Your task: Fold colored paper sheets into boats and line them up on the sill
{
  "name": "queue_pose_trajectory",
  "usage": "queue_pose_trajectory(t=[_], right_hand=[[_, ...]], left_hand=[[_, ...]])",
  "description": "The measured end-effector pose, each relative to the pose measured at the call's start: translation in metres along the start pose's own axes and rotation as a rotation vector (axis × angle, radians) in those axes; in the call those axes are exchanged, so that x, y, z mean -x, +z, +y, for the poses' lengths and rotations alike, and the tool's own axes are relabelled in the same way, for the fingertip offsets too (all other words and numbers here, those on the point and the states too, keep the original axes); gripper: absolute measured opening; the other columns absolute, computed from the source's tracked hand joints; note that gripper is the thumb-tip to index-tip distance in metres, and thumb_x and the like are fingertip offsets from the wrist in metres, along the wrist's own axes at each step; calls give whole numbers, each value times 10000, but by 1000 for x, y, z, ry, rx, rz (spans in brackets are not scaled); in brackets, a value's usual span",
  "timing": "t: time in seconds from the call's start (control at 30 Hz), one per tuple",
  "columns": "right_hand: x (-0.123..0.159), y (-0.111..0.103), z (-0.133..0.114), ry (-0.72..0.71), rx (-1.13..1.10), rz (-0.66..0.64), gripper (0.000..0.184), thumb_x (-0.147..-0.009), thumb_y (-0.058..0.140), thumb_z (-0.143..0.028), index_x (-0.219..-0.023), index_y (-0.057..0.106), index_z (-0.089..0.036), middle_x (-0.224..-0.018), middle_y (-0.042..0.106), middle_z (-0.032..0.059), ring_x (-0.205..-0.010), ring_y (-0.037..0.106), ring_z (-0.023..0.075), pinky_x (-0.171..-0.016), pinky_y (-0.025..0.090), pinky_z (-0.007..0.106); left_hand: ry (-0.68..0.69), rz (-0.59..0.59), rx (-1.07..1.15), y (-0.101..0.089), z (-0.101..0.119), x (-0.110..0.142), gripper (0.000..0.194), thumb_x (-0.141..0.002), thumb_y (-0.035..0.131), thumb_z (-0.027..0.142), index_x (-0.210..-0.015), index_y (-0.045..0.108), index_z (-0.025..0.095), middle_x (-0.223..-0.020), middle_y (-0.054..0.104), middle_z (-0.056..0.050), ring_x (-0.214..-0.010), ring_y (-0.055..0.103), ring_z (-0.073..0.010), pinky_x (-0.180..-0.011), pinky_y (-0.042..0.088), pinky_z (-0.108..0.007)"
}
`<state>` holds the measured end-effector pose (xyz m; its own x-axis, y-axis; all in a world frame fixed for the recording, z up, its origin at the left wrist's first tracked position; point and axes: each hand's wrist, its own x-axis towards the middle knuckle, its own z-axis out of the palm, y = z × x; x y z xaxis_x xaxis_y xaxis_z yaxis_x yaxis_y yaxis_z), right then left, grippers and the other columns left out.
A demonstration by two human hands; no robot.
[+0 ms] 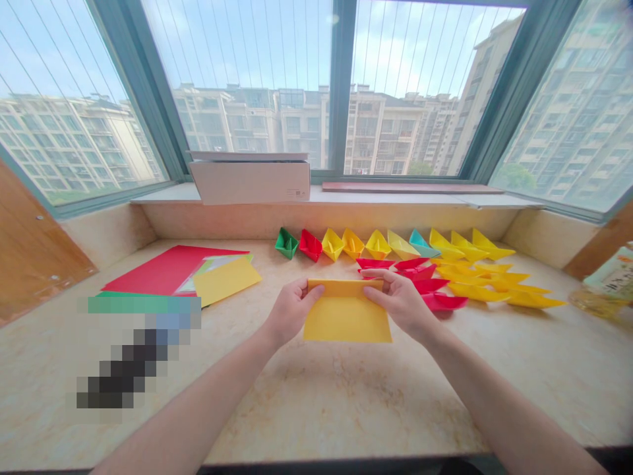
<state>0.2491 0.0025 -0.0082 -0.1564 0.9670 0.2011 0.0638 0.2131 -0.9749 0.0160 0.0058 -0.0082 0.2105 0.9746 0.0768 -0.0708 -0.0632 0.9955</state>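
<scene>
A sheet of yellow paper [347, 320] is held up between my two hands, above the countertop. Along its top edge runs a folded-over strip. My left hand [291, 307] pinches the upper left corner, thumb in front and fingers behind. At the upper right corner my right hand [398, 297] grips it the same way. Just beyond and to the right of my right hand lie several red paper boats [432, 285]. Several yellow paper boats [494, 284] lie farther right, and a row of boats, among them a green paper boat [286, 244], stands at the back.
Red sheets [153, 270] and a loose yellow sheet [227, 280] lie on the left of the countertop [297, 409]. A blurred-out patch [133, 359] covers something in front of them. A white box [250, 181] sits on the windowsill. A bottle [608, 280] is at the right edge.
</scene>
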Motion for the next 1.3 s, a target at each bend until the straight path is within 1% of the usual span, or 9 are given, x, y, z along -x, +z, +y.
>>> queue_pose_trajectory(t=[0.13,0.23,0.33,0.47,0.63,0.73,0.83,1.07,1.3], right_hand=[[3,-3,-2,-112,411,-6,329,-830,700,-381,-1132,710,-252,-1154,721,74,-1077,659,285,-957,508,463],[5,-3,-6,-199,538,-7,271,-867,657,-415,-1070,743,-258,-1214,691,81,-1175,606,292,-1038,438,472],[8,0,-10,-204,536,-44,262,-874,644,-438,-1011,766,-250,-1162,713,81,-1119,634,287,-988,466,438],[12,6,-13,-79,397,-214,240,-858,654,-424,-911,781,-227,-880,769,46,-837,692,245,-713,523,330],[12,7,-13,-23,370,-150,256,-849,639,-397,-733,739,-192,-678,695,12,-634,615,178,-539,436,263],[11,7,-13,-39,383,-114,265,-855,626,-408,-750,737,-191,-687,697,14,-638,616,182,-547,442,267],[12,6,-12,-91,404,-93,265,-863,621,-422,-788,744,-200,-739,729,28,-685,650,206,-579,475,281],[18,11,-6,-339,638,-127,183,-898,623,-383,-895,775,-280,-817,753,35,-768,646,226,-697,472,326],[21,18,-8,-182,483,-161,255,-907,605,-391,-783,748,-219,-748,736,22,-703,644,199,-630,452,292]], left_hand=[[62,26,-175,-2,0,0,301,-796,704,424,-905,697,143,-876,753,-80,-812,707,-262,-686,544,-322],[68,10,-281,-1,2,3,273,-818,671,406,-910,702,150,-837,744,-73,-769,692,-249,-630,516,-297],[77,-51,-390,2,3,8,236,-825,659,390,-845,703,159,-776,726,-57,-704,658,-218,-577,470,-264],[129,-171,-438,10,2,16,223,-821,671,371,-724,675,170,-676,660,-13,-637,588,-165,-541,411,-228],[43,-248,-259,18,4,23,230,-814,694,397,-807,674,168,-752,686,-31,-681,638,-183,-565,453,-236],[8,-269,-120,20,6,26,287,-810,707,393,-995,715,173,-937,732,-83,-815,691,-237,-661,516,-282],[1,-256,-55,22,7,27,321,-818,699,402,-1044,731,177,-943,740,-95,-823,699,-252,-676,529,-303],[44,-265,-281,21,4,26,236,-843,648,383,-842,726,160,-779,715,-60,-698,662,-214,-565,464,-257],[85,-302,-407,19,6,26,266,-872,589,370,-771,700,150,-655,640,-18,-581,556,-150,-492,359,-222]])
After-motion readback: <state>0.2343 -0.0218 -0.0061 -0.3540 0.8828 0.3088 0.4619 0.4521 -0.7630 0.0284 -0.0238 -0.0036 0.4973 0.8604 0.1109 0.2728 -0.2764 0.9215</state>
